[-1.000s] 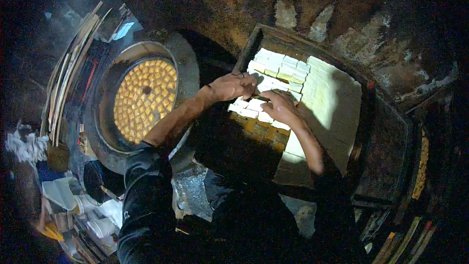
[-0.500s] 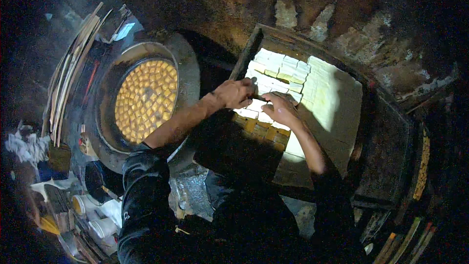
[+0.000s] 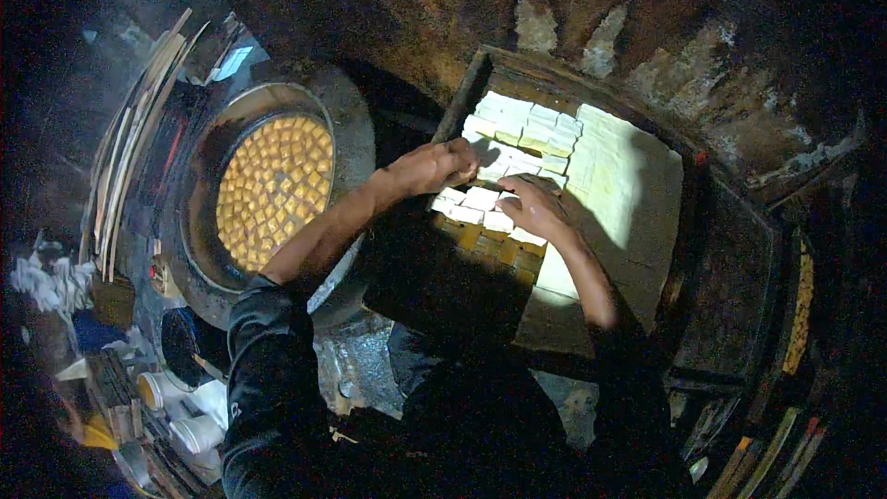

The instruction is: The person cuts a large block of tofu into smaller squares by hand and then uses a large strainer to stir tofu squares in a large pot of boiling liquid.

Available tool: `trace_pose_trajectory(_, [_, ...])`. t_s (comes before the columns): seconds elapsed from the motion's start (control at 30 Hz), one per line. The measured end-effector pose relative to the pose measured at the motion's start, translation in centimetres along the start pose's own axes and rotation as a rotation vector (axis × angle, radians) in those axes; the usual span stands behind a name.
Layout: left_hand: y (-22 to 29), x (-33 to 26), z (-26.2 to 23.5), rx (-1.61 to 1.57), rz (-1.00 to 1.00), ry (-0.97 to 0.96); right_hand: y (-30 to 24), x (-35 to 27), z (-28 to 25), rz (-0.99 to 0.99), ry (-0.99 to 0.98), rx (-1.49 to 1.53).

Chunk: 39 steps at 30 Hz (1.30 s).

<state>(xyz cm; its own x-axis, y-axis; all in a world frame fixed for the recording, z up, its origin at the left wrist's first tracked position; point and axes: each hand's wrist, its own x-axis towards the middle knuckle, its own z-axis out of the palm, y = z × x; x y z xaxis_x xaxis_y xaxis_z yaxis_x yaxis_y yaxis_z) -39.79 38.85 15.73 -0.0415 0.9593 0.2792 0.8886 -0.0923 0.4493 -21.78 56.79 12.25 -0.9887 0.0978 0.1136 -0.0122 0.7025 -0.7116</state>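
Note:
White blocks of what looks like tofu [image 3: 527, 116], cut into small pieces, lie in rows in a wooden tray [image 3: 554, 71]. A larger uncut white slab [image 3: 610, 185] fills the tray's right part. My left hand [image 3: 442, 166] is closed at the left end of the rows; what its fingers hold is hidden. My right hand [image 3: 536, 207] bends its fingers over the middle pieces, beside the slab's edge. A dark thin line runs between both hands, too unclear to name. Toward me lies a bare patch of slatted brown mat [image 3: 490, 245].
On the left stands a big round pan [image 3: 191, 212] with many golden-brown cubes [image 3: 277, 189] in it. Long wooden sticks [image 3: 125, 152] lean beyond it. White tubs [image 3: 196, 432] sit at the lower left, and more sticks [image 3: 776, 453] at the lower right.
My left hand has shifted slightly left, away from my right hand. More small white pieces now show between the hands. My right hand has barely moved.

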Motion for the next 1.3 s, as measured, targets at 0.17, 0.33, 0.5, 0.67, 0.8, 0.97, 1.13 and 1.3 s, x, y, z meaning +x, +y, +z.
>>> trace_pose_trajectory(0.17, [1.3, -0.7, -0.1, 0.015, -0.039, -0.092, -0.4, -0.4, -0.8, 0.025, -0.055, -0.071])
trace_pose_trajectory(0.33, [0.4, -0.6, 0.9, -0.048, -0.214, -0.253, 0.3, -0.6, -0.1, 0.010, -0.005, -0.039])
trace_pose_trajectory(0.5, [-0.2, -0.5, 1.0, 0.074, -0.261, -0.247, -1.3, -0.7, -1.2, 0.033, -0.032, -0.114])
trace_pose_trajectory(0.67, [1.4, 0.0, -0.1, 0.026, -0.232, -0.216, -1.2, -1.3, -2.0, 0.074, -0.061, -0.129])
trace_pose_trajectory(0.8, [2.0, -0.5, 0.0, 0.056, -0.131, -0.194, -1.1, -1.4, -1.7, 0.054, -0.040, -0.033])
trace_pose_trajectory(0.97, [4.2, -1.8, -1.9, -0.027, -0.283, -0.182, -3.1, -2.0, -3.0, 0.039, -0.072, -0.038])
trace_pose_trajectory(1.13, [7.3, -5.5, -3.7, 0.098, -0.267, 0.347, -4.8, -4.3, -4.7, 0.015, 0.072, 0.009])
trace_pose_trajectory(1.3, [16.1, -18.6, -3.5, -0.138, -0.743, 0.190, -7.5, -10.0, -7.0, 0.096, -0.071, 0.009])
